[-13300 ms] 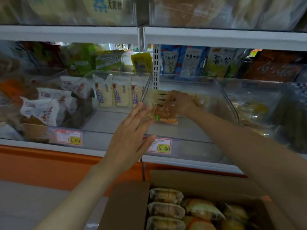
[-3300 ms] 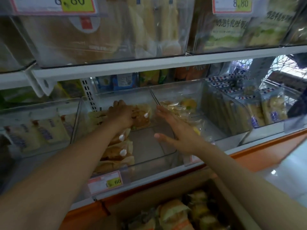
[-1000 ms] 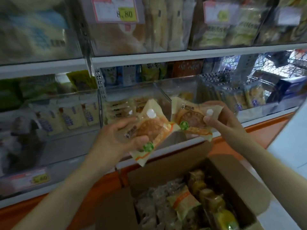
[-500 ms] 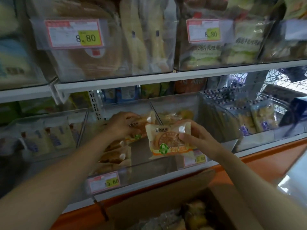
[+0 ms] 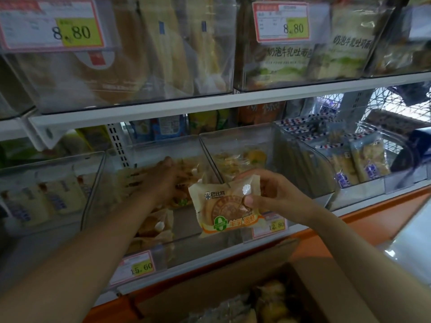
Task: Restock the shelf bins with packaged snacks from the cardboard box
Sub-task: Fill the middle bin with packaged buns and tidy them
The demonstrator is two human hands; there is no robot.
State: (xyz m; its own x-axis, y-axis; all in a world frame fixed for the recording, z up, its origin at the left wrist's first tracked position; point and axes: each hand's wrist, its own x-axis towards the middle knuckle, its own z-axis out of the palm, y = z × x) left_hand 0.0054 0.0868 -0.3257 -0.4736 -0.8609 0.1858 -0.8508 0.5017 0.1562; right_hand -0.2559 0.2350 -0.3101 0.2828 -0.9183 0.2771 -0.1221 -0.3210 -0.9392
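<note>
cake packet [image 5: 227, 213]: beige, green-orange label, upright before bin front.
shelf bin [image 5: 163, 148]: clear, part-filled.
cardboard box [image 5: 198, 297]: open, packets inside.

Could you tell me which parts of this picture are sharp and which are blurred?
Head view: the snack pack in the right hand is sharpest, its print legible; the left hand in the bin looks softer; the cardboard box below is dim and blurred.

- The top-left tag [image 5: 52, 24] is showing "8.80".
- The top-middle tag [image 5: 281, 21] is also showing "8.80".
- The bread bag [image 5: 286, 61] below it is displaying "奶泡牛乳吐司".
- The packet [image 5: 225, 209] is bearing "巴比熊" and "羊乳蛋糕".
- The lower-left tag [image 5: 135, 268] is showing "15.60".
- The lower-right tag [image 5: 270, 226] is showing "12.80".
</note>
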